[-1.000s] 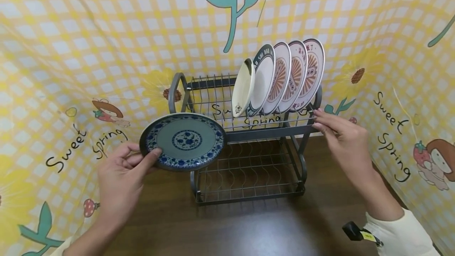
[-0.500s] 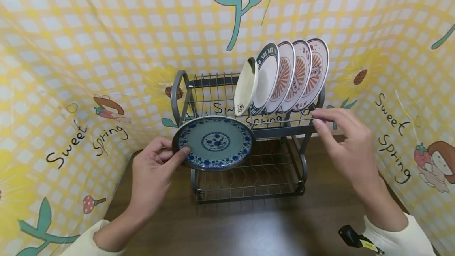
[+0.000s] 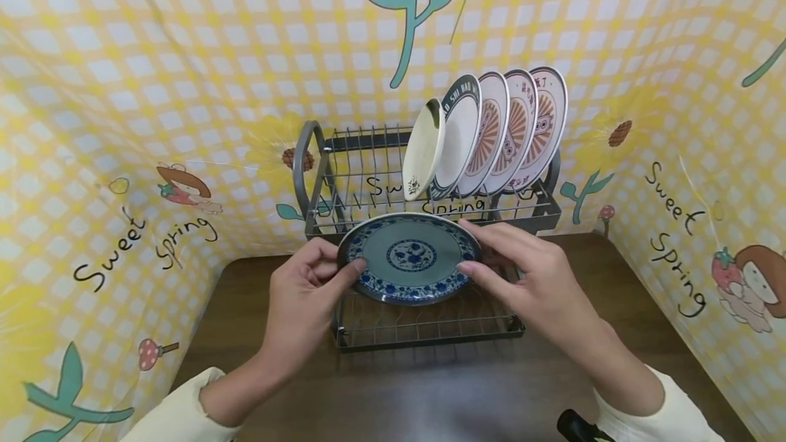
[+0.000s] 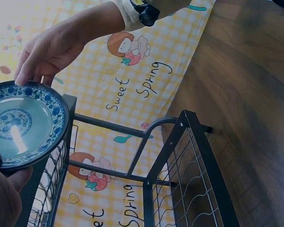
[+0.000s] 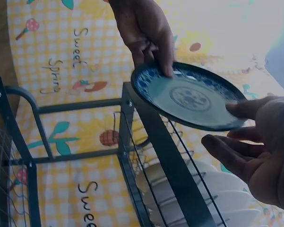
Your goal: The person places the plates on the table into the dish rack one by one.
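A plate [image 3: 411, 255] with a blue floral rim and central medallion is held out in front of the rack, face up and slightly tilted. My left hand [image 3: 310, 292] pinches its left edge, thumb on top and fingers underneath. At the opposite edge my right hand [image 3: 531, 275] has its thumb over the rim; in the right wrist view that thumb lies on the plate [image 5: 191, 99] and the fingers [image 5: 231, 153] are below it. Behind, the dark metal dish rack [image 3: 313, 224] holds a cream dish [image 3: 422, 152] and several patterned plates [image 3: 485, 135] on edge in its upper tier.
The rack's lower tier [image 3: 424, 333] has wavy wires and stands on a brown wooden surface [image 3: 393, 394]. Yellow checked cloth [image 3: 233, 53] with printed flowers and words surrounds it at the back and both sides.
The blue floral plate has moved right with my left hand, to the front middle of the rack. My right hand has left the rack's right end and taken the plate's right edge.
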Demonstrator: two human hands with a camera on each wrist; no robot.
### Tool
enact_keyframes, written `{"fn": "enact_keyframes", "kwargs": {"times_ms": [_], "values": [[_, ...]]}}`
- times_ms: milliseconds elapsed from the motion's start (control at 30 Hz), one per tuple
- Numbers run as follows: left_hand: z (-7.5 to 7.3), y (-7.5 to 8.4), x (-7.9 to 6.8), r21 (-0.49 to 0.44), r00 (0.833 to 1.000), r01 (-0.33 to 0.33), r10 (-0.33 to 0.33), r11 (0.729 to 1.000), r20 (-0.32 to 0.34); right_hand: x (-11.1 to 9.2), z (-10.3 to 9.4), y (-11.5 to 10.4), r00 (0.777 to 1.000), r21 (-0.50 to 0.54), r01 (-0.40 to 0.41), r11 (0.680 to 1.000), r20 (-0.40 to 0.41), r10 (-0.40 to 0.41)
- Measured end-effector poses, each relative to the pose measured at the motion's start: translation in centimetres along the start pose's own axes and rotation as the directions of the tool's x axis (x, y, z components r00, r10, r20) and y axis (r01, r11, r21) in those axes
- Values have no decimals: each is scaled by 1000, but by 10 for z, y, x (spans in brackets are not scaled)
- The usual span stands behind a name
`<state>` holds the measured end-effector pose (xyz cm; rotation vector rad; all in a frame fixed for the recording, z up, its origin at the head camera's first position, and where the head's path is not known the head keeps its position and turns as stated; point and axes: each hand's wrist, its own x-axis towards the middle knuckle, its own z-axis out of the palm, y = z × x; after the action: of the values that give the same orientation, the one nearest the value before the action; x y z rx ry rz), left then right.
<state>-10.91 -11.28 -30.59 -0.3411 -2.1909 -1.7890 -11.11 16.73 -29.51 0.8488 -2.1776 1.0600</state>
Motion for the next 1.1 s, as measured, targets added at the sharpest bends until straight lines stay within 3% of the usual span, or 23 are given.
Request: {"fn": "enact_keyframes", "kwargs": {"times_ms": [300,400,500,567,667,733,833,933,1100], "values": [[3,-1,0,30,999,-38,37,999,27,-2,0,-2,998,-60,-4,998,-58,0],[1,-1,3,58,995,-88,85,994,47,-2,0,-2,997,-72,10,997,-76,-15],[-3,-1,7,138,979,-201,193,970,70,-1,-1,-1,992,-62,36,997,-121,-43],[-8,-1,10,187,958,-286,276,940,75,-1,-3,0,984,-48,60,997,-162,-67],[-14,-2,17,287,907,-414,418,864,52,0,-5,0,970,-28,85,996,-226,-89],[-18,-4,23,357,870,-471,492,807,37,1,-5,-1,961,-20,85,996,-261,-87],[-21,-9,29,464,827,-512,560,723,41,3,-6,-4,945,-15,83,996,-317,-83],[-22,-16,32,528,817,-523,571,669,85,7,-4,-6,915,-23,95,995,-392,-97],[-23,-26,37,553,806,-552,570,624,161,21,1,-9,834,-41,96,994,-542,-103]]}}
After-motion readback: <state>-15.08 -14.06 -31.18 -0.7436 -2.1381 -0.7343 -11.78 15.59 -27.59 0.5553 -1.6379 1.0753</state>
